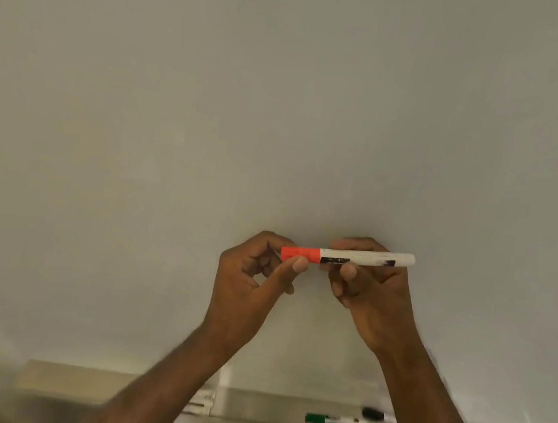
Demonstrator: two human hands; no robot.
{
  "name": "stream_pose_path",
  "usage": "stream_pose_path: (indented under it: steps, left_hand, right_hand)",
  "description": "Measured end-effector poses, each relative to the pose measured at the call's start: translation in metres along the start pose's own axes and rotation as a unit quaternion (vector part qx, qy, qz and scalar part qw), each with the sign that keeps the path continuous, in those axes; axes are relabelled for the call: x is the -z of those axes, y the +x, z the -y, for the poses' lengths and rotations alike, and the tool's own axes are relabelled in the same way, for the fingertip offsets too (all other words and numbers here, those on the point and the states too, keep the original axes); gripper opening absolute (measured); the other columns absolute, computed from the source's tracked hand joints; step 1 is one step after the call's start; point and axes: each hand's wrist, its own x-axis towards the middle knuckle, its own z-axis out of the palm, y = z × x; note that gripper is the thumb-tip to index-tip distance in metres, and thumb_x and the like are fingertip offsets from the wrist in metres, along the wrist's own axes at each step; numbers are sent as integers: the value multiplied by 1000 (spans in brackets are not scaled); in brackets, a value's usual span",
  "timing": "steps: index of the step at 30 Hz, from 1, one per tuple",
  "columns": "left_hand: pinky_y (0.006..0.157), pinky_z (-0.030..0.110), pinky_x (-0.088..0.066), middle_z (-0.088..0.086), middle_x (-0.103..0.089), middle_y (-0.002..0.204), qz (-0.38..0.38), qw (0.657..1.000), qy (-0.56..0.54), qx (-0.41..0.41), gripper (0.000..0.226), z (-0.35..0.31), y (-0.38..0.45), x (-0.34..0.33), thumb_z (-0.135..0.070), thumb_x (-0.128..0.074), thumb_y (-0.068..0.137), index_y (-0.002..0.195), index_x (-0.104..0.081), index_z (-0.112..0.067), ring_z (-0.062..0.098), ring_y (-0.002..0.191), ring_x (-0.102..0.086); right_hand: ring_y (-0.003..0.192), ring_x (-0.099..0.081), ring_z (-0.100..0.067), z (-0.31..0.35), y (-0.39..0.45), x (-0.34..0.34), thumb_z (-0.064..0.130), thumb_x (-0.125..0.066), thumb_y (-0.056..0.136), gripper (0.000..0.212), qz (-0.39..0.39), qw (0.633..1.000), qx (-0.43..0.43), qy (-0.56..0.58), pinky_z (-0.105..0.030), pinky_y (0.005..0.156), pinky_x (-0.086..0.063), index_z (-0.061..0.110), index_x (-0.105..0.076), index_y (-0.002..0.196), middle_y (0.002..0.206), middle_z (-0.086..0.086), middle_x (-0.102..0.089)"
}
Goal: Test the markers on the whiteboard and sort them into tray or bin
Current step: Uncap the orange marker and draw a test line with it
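A red-capped marker [348, 257] is held level before the whiteboard [281, 108]. The cap is pinched by the left hand [250, 277]; the barrel is gripped by the right hand [369, 286]. Uncapping is judged in hand — a straight axial pull, without twisting, is advised.

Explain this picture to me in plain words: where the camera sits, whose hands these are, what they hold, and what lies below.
The one picture comes from a camera worn on a person's head, facing a blank whiteboard. No machine is here, only two bare hands. The left hand pinches the orange cap of a marker; the right hand grips its white barrel. The cap looks still on. Below, on the tray, lie more markers: two green-capped ones, a black-capped one, others partly hidden.
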Motion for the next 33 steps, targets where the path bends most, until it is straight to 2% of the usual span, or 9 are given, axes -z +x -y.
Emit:
stream_pose_path:
  steps: [4, 8, 11, 14, 17, 22, 26, 29, 33]
  left_hand:
    - [63, 35, -56, 8, -72, 93, -11, 995, -64, -78, 18, -39, 36, -7, -24, -69, 88, 103, -71, -16, 31, 73, -69]
    - [92, 33, -55, 12, -73, 118, 23, 981, -141, -132, 34, -75, 71, -18, -13, -63, 91, 124, -62, -7, 29, 110, -69]
    - [103, 39, -50, 12, -68, 129, 56, 968, -197, -145, 37, -93, 93, -28, -14, -59, 94, 131, -57, -8, 32, 124, -63]
    - [104, 42, -50, 12, -68, 129, 47, 954, -268, -128, 33, -110, 108, -39, -22, -62, 94, 126, -62, -14, 32, 124, -62]
    - [93, 32, -56, 12, -70, 126, 33, 942, -315, -113, 22, -125, 118, -50, -23, -62, 97, 116, -71, -20, 28, 119, -66]
    - [78, 26, -58, 9, -75, 114, -9, 934, -339, -112, 30, -140, 126, -58, -38, -63, 85, 106, -76, -22, 24, 105, -71]
    - [75, 26, -59, 4, -77, 106, -32, 940, -311, -137, 31, -144, 131, -58, -45, -60, 84, 99, -79, -25, 19, 96, -72]
    - [76, 27, -60, -3, -78, 99, -56, 944, -289, -151, 27, -148, 134, -59, -37, -54, 89, 92, -80, -29, 16, 92, -73]
    - [85, 30, -58, 4, -78, 103, -81, 942, -282, -165, 31, -152, 138, -62, -32, -50, 95, 90, -80, -28, 23, 101, -73]
  right_hand:
    - [52, -54, -15, 37, 29, -27, 46, -82, 79, 35, -29, 995, 90, 11, -20, 43, -36, 18, -76, 98, 78, -10, -70]
    - [52, -56, -17, 73, 55, -50, 48, -82, 78, 32, -50, 984, 169, 28, -19, 41, -38, 19, -74, 90, 78, -12, -71]
    - [53, -60, -18, 95, 70, -66, 46, -79, 80, 25, -66, 974, 213, 30, -22, 43, -44, 22, -75, 85, 78, -11, -73]
    - [51, -60, -19, 114, 86, -80, 37, -75, 82, 17, -90, 965, 242, 36, -25, 43, -45, 21, -76, 76, 72, -12, -72]
    - [49, -60, -19, 126, 96, -93, 37, -74, 79, 20, -110, 960, 253, 44, -25, 43, -47, 19, -77, 72, 68, -11, -71]
    - [49, -60, -20, 137, 104, -102, 41, -75, 72, 34, -141, 952, 267, 51, -26, 45, -51, 9, -72, 82, 68, -11, -69]
    - [50, -61, -20, 142, 107, -105, 43, -75, 73, 35, -148, 949, 276, 45, -26, 46, -52, 10, -72, 82, 68, -11, -70]
    - [54, -64, -22, 142, 110, -108, 39, -78, 82, 32, -149, 945, 289, 42, -27, 50, -55, 7, -71, 85, 70, -12, -71]
    - [57, -67, -21, 142, 117, -111, 23, -64, 91, 17, -142, 939, 311, 47, -28, 52, -58, 18, -73, 78, 70, -9, -71]
